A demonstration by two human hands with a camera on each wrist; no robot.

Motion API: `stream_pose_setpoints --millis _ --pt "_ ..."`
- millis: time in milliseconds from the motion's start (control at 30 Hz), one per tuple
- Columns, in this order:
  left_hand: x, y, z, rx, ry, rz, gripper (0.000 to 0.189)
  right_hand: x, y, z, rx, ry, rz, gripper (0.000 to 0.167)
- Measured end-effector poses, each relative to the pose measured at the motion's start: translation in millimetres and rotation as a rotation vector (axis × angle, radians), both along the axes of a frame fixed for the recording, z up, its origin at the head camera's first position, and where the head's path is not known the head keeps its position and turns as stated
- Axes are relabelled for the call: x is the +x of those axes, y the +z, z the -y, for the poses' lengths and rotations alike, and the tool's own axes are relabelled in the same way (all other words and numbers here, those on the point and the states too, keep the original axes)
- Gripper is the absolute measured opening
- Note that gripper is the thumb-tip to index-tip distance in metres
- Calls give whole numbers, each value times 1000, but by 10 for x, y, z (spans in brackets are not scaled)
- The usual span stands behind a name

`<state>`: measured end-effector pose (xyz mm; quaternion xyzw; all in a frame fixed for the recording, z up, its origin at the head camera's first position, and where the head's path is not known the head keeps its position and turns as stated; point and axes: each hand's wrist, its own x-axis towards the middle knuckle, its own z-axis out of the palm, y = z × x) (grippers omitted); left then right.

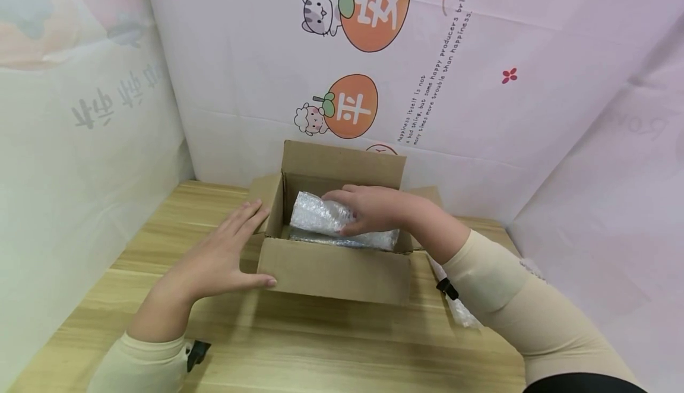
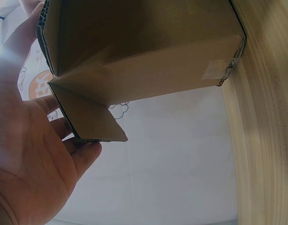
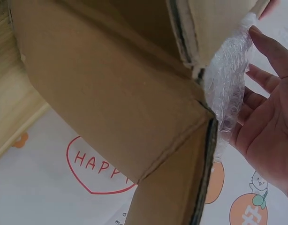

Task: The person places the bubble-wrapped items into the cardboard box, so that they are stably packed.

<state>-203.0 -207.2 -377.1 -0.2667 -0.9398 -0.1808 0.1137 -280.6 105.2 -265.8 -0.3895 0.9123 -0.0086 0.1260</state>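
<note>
An open cardboard box (image 1: 333, 271) stands on the table with its flaps folded outward. Inside it, a bubble-wrapped bundle (image 1: 315, 212) lies tilted on top of more bubble wrap (image 1: 382, 239). My right hand (image 1: 371, 208) reaches in from above and grips the bundle, thumb on the near side and fingers on the far side. Bubble wrap (image 3: 228, 84) also shows against those fingers in the right wrist view. My left hand (image 1: 219, 256) spreads at the box's left corner, fingers behind the side flap (image 2: 90, 117) and thumb at the front flap. What the wrap encloses is hidden.
A strip of bubble wrap (image 1: 459, 310) lies on the wooden table (image 1: 342, 345) to the right, partly under my right forearm. Printed white cloth (image 1: 240, 72) hangs close behind the box and along both sides.
</note>
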Motion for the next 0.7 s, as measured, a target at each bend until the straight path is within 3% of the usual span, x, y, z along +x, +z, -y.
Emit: stream_pose_setpoints --millis 300,500,700 --pt "4 13 -3 -11 0 3 121 -5 -68 -14 20 21 -18 76" --pt "10 15 -12 -13 1 4 121 0 -20 -67 -7 34 -46 74" --pt "16 14 -17 -12 -2 4 121 15 61 -173 -62 -10 -30 73"
